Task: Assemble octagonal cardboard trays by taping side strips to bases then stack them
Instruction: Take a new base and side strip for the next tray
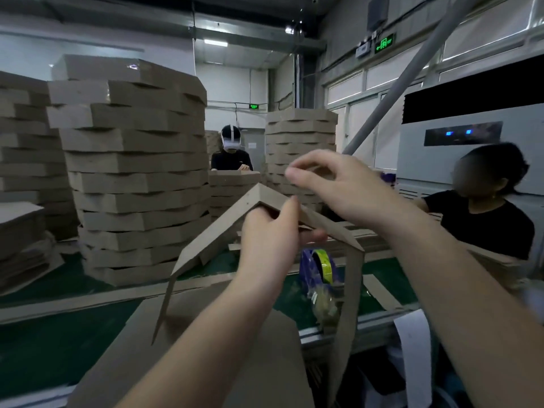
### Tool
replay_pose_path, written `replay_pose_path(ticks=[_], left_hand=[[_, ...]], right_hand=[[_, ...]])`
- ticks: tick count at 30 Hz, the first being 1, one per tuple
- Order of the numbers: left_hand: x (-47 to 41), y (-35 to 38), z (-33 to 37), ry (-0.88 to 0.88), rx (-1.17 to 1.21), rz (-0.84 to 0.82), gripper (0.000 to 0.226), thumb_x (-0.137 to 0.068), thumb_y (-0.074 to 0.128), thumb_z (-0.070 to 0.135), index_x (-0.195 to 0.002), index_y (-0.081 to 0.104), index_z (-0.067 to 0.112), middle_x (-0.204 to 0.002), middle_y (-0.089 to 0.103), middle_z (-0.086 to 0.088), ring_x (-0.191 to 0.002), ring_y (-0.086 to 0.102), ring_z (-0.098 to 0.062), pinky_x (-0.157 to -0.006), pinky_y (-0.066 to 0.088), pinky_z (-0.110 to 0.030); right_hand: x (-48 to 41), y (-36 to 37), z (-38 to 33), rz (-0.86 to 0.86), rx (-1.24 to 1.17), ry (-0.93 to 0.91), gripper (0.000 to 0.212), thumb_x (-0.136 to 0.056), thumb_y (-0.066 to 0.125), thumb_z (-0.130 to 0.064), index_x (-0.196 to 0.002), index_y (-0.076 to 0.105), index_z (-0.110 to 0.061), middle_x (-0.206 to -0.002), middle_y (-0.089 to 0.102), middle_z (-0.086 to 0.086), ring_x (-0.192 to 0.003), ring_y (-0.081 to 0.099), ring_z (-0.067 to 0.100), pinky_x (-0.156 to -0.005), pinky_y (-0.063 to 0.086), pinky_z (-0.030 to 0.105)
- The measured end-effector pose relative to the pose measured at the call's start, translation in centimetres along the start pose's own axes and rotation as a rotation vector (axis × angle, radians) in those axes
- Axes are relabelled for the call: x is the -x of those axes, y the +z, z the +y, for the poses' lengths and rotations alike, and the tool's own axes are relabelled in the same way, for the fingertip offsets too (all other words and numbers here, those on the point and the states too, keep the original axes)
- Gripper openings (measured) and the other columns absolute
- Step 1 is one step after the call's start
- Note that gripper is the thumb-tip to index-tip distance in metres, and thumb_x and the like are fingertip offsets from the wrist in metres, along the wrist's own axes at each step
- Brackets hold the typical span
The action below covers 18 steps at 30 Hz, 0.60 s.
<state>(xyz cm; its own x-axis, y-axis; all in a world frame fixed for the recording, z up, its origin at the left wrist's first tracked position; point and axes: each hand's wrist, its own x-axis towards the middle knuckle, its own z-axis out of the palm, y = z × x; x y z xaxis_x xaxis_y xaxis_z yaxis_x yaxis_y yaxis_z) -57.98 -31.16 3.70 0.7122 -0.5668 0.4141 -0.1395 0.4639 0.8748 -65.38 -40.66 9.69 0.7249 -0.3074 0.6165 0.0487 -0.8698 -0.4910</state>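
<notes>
A long creased cardboard side strip arches in the air above the table, its ends hanging down at left and right. My left hand grips the strip just under its top fold. My right hand hovers above and to the right of that fold, thumb and forefinger close together; whether they pinch tape I cannot tell. A flat octagonal cardboard base lies below on the green table. A blue tape dispenser with a yellowish roll stands behind the strip.
Tall stacks of finished trays rise at the left, with another stack in the middle back. One person works behind the stacks and another person in black sits at the right. Loose cardboard strips lie on the table.
</notes>
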Motion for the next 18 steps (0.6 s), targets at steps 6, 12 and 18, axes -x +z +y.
replay_pose_path(ticks=[6, 12, 18], left_hand=[[-1.4, 1.1, -2.0, -0.055, -0.053, 0.11, 0.017, -0.099, 0.046, 0.013, -0.099, 0.059, 0.023, -0.1, 0.065, 0.001, -0.099, 0.064, -0.007, -0.079, 0.052, -0.019], [-0.6, 1.0, -3.0, -0.113, -0.251, 0.088, 0.02, -0.097, 0.049, 0.016, -0.083, 0.061, 0.023, -0.082, 0.063, 0.001, -0.071, 0.062, 0.004, -0.055, 0.033, 0.006], [-0.2, -1.1, -5.0, 0.014, -0.111, -0.071, 0.026, -0.078, 0.066, 0.042, -0.094, 0.066, 0.022, -0.083, 0.071, 0.002, -0.069, 0.073, -0.023, -0.064, 0.059, -0.028]], right_hand=[[-4.3, 4.3, -3.4, -0.45, 0.238, -0.13, 0.054, -0.074, 0.071, -0.062, -0.119, 0.061, -0.033, -0.095, 0.062, -0.024, -0.091, 0.055, -0.01, -0.075, 0.041, 0.014], [-5.7, 6.6, -2.9, -0.638, 0.576, -0.169, 0.061, -0.063, 0.079, -0.062, -0.116, 0.065, -0.034, -0.084, 0.054, -0.025, -0.079, 0.053, -0.004, -0.065, 0.043, 0.017], [-6.0, 4.8, -0.6, -0.565, 0.363, -0.157, 0.042, -0.058, 0.08, -0.062, -0.091, 0.075, -0.037, -0.079, 0.066, -0.033, -0.078, 0.059, -0.014, -0.059, 0.044, 0.005]])
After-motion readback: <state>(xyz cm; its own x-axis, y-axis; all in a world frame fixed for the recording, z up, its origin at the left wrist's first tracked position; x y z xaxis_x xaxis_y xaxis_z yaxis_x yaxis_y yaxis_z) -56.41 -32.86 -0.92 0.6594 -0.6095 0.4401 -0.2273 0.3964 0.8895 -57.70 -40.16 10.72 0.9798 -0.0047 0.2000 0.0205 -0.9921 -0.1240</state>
